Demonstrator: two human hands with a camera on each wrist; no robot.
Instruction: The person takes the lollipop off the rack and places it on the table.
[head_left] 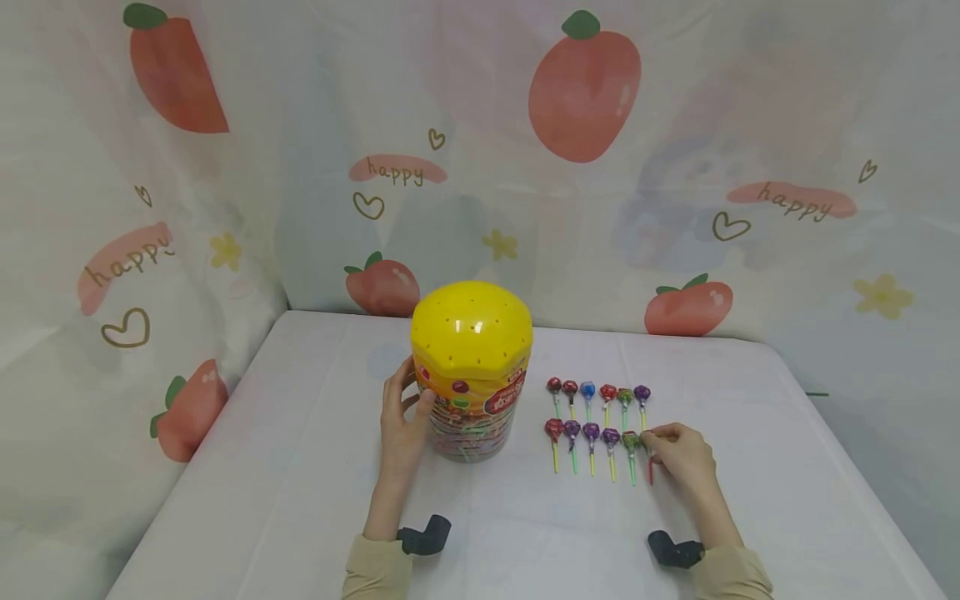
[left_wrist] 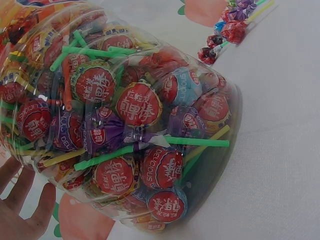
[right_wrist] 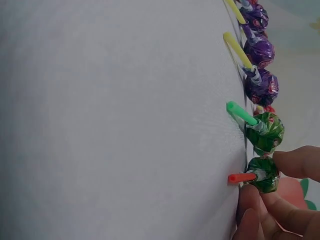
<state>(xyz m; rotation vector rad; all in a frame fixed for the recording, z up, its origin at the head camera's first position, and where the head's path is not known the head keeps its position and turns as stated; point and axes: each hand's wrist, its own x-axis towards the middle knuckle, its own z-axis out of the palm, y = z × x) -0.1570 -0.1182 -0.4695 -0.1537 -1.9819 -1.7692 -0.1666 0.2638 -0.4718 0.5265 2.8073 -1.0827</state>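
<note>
A large clear jar [left_wrist: 210, 165] packed with wrapped lollipops stands upright under a yellow lid [head_left: 472, 325]. My left hand [head_left: 403, 425] rests against the jar's left side, its fingers spread and fairly straight. With the thumb and fingers of my right hand [head_left: 684, 454], I pinch a green-wrapped lollipop [right_wrist: 264, 175] with a red stick at the right end of the front row. Beside it lies another green lollipop [right_wrist: 267, 131] with a green stick. Two rows of lollipops lie on the table, with the sticks toward me.
The back row includes a blue lollipop [head_left: 588, 389] and a purple lollipop [head_left: 642, 392]. A white cloth [head_left: 525, 542] covers the table. Behind it hangs a curtain [head_left: 480, 108] printed with fruit and hearts. Black wrist mounts [head_left: 427, 536] jut inward from both wrists.
</note>
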